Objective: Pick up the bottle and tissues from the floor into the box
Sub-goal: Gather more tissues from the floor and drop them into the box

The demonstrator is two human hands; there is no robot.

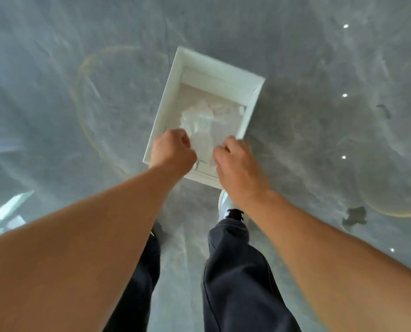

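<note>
A white open box (175, 75) stands on the grey floor straight ahead of me. Crumpled white tissues (194, 121) lie inside it. My left hand (173, 152) and my right hand (238, 164) hover over the box's near end, both with fingers curled on a white tissue (204, 147) stretched between them. The picture is blurred, so the grip is hard to read exactly. I cannot make out a bottle; pale, partly clear stuff lies among the tissues in the box.
Glossy grey marble floor (319, 68) spreads all around, with ceiling-light reflections at the right. My legs in dark trousers (235, 271) and a white shoe (223, 202) stand just behind the box. Bright reflections show at the left edge.
</note>
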